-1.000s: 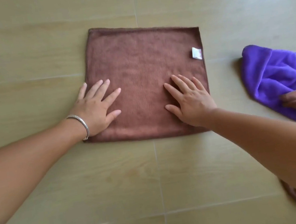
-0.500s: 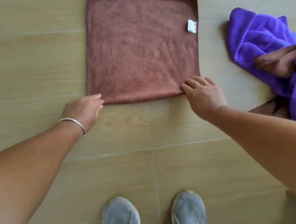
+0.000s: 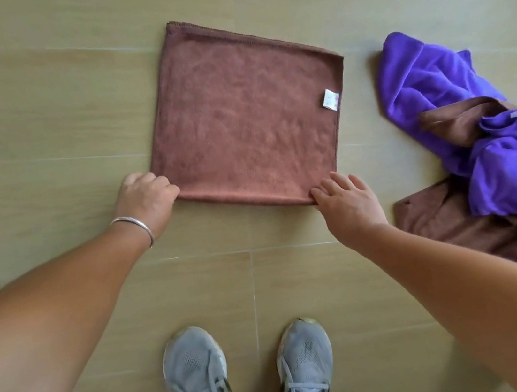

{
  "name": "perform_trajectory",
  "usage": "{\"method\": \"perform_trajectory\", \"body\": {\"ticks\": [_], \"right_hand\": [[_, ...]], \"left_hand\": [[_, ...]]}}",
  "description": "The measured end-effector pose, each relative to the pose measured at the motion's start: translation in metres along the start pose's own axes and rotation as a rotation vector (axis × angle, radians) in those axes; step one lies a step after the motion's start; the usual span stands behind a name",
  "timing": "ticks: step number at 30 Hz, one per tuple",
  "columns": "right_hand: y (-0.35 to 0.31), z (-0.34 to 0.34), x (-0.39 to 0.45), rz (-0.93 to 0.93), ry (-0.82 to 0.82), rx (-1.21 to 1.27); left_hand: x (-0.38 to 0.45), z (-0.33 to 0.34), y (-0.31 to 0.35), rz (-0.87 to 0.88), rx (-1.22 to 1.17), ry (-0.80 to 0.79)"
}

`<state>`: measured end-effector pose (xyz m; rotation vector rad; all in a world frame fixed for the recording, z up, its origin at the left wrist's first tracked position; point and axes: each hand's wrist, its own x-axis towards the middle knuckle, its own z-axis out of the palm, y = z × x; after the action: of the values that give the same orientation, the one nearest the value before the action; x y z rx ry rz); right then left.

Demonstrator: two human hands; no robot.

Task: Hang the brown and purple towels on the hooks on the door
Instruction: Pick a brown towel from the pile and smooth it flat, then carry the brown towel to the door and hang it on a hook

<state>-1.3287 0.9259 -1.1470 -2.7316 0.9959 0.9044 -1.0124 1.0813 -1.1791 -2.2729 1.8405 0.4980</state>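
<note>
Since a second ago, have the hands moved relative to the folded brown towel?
Yes. Both hands slid off its top towards its near edge: the left hand now holds the near-left corner of the folded brown towel, the right hand touches the near-right corner.

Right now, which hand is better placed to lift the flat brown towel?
Left hand: its fingers curl at the brown towel's near corner. The right hand only rests open on the edge.

You're looking down at a floor (image 3: 39, 128) of large beige-tan tiles with faint wood-like streaks, split by thin pale grout lines (image 3: 255, 297). Soft, even daylight falls across it, paler toward the upper right corner.
</note>
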Motion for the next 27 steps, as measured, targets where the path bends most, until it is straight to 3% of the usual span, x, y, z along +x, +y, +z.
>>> {"method": "perform_trajectory", "body": {"ticks": [4, 11, 20, 27], "right_hand": [[0.000, -0.041, -0.033, 0.045, 0.016, 0.030], [0.034, -0.222, -0.084, 0.084, 0.093, 0.054], [0.097, -0.530, -0.177, 0.051, 0.370, 0.302], [0.133, -0.744, -0.303, -0.029, 0.548, 0.261]], "left_hand": [[-0.029, -0.054, -0.001, -0.060, 0.089, -0.145], [-0.052, -0.276, -0.020, -0.112, 0.130, -0.084], [-0.115, -0.598, -0.042, -0.165, 0.022, 0.083], [-0.208, -0.827, -0.040, -0.073, -0.039, 0.341]]}}
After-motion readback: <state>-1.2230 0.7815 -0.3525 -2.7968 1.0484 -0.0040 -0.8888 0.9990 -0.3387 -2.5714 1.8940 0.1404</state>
